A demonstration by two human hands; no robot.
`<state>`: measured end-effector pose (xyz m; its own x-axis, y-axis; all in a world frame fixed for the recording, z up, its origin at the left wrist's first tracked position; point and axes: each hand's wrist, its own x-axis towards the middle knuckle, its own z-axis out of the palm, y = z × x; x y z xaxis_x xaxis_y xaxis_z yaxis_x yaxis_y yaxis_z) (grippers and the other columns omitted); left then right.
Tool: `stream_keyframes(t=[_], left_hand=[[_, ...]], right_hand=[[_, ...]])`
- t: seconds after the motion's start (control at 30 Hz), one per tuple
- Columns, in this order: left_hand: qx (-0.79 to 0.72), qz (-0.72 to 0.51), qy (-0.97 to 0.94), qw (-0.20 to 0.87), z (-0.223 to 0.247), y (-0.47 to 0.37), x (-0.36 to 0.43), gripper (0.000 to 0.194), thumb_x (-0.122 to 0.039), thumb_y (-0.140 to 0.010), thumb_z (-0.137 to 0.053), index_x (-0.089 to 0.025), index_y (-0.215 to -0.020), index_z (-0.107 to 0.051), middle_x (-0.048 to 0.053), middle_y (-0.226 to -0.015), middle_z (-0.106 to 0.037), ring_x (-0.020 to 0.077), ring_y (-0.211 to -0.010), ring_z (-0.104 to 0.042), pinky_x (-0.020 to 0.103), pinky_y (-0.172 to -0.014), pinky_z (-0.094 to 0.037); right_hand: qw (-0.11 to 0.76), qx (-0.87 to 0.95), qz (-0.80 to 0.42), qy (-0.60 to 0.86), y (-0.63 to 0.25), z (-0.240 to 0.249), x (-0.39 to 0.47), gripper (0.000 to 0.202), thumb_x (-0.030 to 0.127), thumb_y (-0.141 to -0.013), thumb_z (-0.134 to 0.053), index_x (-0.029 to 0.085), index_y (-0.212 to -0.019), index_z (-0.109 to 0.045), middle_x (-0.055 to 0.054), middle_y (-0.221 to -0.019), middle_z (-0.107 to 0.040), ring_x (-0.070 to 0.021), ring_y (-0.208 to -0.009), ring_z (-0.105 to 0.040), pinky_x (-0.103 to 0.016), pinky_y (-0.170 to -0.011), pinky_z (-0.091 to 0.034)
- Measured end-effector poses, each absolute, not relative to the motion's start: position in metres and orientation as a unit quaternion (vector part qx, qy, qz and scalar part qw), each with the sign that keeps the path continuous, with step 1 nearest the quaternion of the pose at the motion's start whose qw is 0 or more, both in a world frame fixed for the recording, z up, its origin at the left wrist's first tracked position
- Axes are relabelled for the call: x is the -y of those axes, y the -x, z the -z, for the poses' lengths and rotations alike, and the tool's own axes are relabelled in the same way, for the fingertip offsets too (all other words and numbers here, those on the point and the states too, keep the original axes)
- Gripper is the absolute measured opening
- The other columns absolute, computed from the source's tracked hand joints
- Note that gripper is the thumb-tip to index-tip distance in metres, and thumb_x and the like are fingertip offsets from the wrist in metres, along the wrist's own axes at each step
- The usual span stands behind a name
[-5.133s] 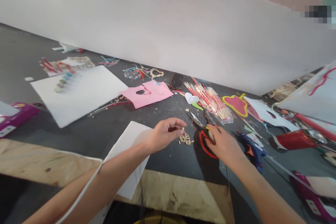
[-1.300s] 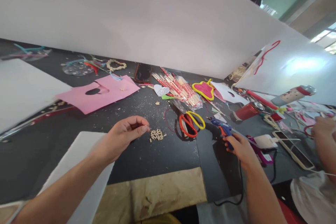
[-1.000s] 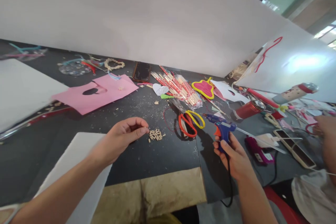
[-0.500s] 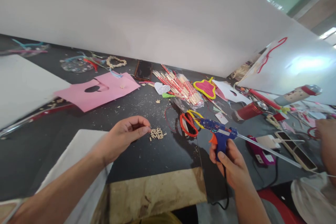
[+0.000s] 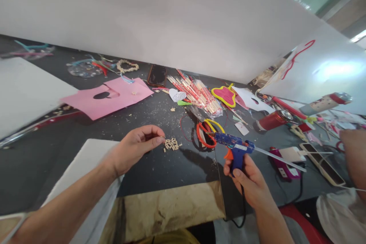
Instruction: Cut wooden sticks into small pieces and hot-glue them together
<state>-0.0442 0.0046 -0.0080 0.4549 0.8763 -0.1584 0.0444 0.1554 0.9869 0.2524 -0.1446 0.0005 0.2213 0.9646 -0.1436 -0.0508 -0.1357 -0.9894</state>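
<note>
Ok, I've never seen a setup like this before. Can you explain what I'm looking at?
There's no machine here: a person works with two bare hands, seen by one camera worn on their head, looking forward and down. The right hand holds a blue glue gun with a clear glue stick poking out behind. The left hand has its fingertips beside a pile of small pieces; whether they pinch one is too small to tell. On the dark table also lie scissors, pink paper and a phone. Someone else's arm shows at the right edge.
</note>
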Motion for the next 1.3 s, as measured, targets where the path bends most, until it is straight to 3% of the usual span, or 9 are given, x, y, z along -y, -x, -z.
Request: stream_keyframes(t=[0.4,0.7,1.17,1.3], left_hand=[[-0.400,-0.319,-0.567,0.645,0.009,0.046,-0.004,0.020,-0.038,-0.078,-0.065,-0.019,-0.083,-0.061,0.002,-0.080,-0.063,0.0131,-0.072,-0.051,0.023,-0.062,-0.036],[-0.409,-0.310,-0.572,0.640,0.010,0.046,-0.004,0.020,-0.039,-0.078,-0.064,-0.020,-0.083,-0.061,0.001,-0.081,-0.064,0.0136,-0.073,-0.053,0.024,-0.064,-0.037],[-0.405,-0.303,-0.574,0.643,0.007,0.045,-0.005,0.019,-0.036,-0.080,-0.064,-0.018,-0.084,-0.061,0.000,-0.079,-0.061,0.0107,-0.069,-0.047,0.022,-0.062,-0.034],[-0.398,-0.315,-0.565,0.651,0.007,0.044,-0.005,0.018,-0.035,-0.079,-0.065,-0.017,-0.083,-0.062,-0.001,-0.077,-0.059,0.0093,-0.067,-0.046,0.021,-0.062,-0.034]], right_hand=[[0.545,0.372,-0.459,0.595,-0.251,0.001,0.140,0.029,0.029,-0.075,-0.070,0.027,-0.103,-0.062,-0.003,-0.092,-0.064,-0.0155,-0.080,-0.060,-0.033,-0.080,-0.049],[0.557,0.350,-0.465,0.593,-0.244,-0.005,0.137,0.039,0.029,-0.077,-0.068,0.028,-0.114,-0.059,-0.006,-0.105,-0.063,-0.0157,-0.080,-0.058,-0.028,-0.068,-0.049],[0.604,0.291,-0.438,0.599,-0.239,-0.008,0.131,0.029,0.025,-0.069,-0.074,0.025,-0.096,-0.063,0.000,-0.083,-0.060,-0.0112,-0.067,-0.054,-0.023,-0.058,-0.044],[0.601,0.317,-0.436,0.591,-0.242,-0.007,0.134,0.016,0.033,-0.075,-0.070,0.023,-0.083,-0.061,0.001,-0.072,-0.056,-0.0108,-0.061,-0.051,-0.024,-0.055,-0.041]])
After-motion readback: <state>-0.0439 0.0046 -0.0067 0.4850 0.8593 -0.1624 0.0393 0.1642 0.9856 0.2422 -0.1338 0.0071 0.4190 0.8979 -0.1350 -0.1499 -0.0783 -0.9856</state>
